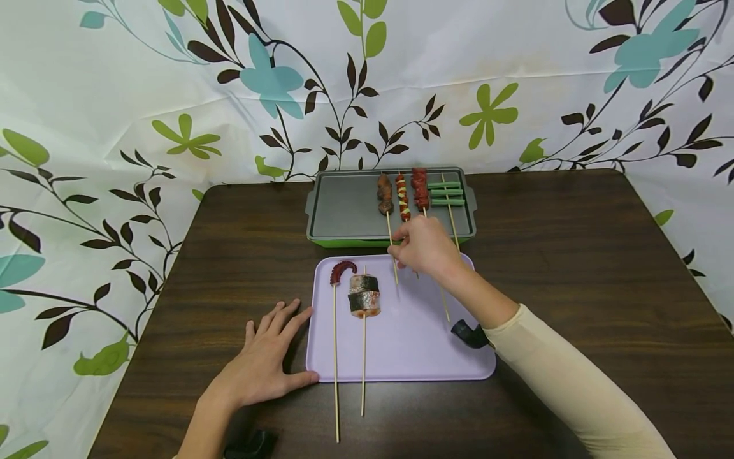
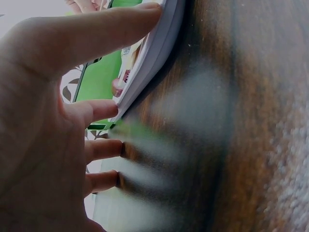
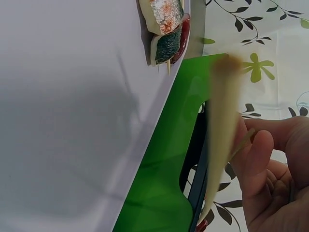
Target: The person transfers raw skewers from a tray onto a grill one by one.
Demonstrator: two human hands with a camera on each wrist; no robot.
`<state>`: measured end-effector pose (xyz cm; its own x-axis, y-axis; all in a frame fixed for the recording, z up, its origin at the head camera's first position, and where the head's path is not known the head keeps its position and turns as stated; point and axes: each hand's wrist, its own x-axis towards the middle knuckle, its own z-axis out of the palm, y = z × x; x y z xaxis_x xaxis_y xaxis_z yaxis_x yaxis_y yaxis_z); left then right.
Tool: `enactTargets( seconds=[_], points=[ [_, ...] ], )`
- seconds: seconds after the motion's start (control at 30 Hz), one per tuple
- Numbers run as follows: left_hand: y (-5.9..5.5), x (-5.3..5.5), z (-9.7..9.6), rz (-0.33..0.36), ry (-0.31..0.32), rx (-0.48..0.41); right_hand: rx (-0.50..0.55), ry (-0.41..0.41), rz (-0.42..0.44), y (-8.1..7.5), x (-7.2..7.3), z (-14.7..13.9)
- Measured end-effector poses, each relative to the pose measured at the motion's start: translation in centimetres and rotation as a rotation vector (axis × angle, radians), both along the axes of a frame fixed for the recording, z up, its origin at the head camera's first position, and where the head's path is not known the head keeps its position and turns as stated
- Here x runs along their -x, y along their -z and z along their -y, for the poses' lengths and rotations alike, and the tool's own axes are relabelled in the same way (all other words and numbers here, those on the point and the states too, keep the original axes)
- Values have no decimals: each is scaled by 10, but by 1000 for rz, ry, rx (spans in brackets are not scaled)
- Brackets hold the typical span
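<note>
My right hand (image 1: 427, 247) is over the front edge of a grey grill plate (image 1: 344, 204) on a green base. Its thumb and fingertips pinch the stick of a brown meat skewer (image 1: 385, 194). Beside that lie a red-and-yellow skewer (image 1: 403, 197), a red meat skewer (image 1: 420, 188) and a green vegetable skewer (image 1: 447, 194). A blurred stick (image 3: 222, 121) crosses close to the right wrist camera. Fingers spread, my left hand (image 1: 260, 363) rests at the left edge of a lilac tray (image 1: 424, 357), its thumb touching the rim. An octopus tentacle skewer (image 1: 342, 271) and a fish skewer (image 1: 364, 296) lie on the tray.
The tray stands in front of the grill on a dark wooden table (image 1: 590, 287). Both tray skewers' sticks overhang its front rim. A patterned cloth (image 1: 413, 57) hangs behind the table. A black wrist device (image 1: 470, 333) sits below my right forearm.
</note>
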<state>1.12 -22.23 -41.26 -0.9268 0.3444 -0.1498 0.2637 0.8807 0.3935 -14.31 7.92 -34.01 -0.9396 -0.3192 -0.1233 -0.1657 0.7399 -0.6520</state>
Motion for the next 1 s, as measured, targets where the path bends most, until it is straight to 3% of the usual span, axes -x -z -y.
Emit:
enactTargets(
  seconds=[0.3, 0.53, 0.77, 1.0],
  points=[
    [1, 1, 0, 16, -3, 15, 12, -8, -12, -1, -8, -5],
    [1, 2, 0, 14, 4, 9, 23, 0, -39, -6, -22, -12],
    [0, 1, 0, -9, 9, -13, 62, -68, -40, -4, -45, -14],
    [-1, 0, 0, -2, 8, -11, 83, -171, 24, 0, -72, -7]
  ],
)
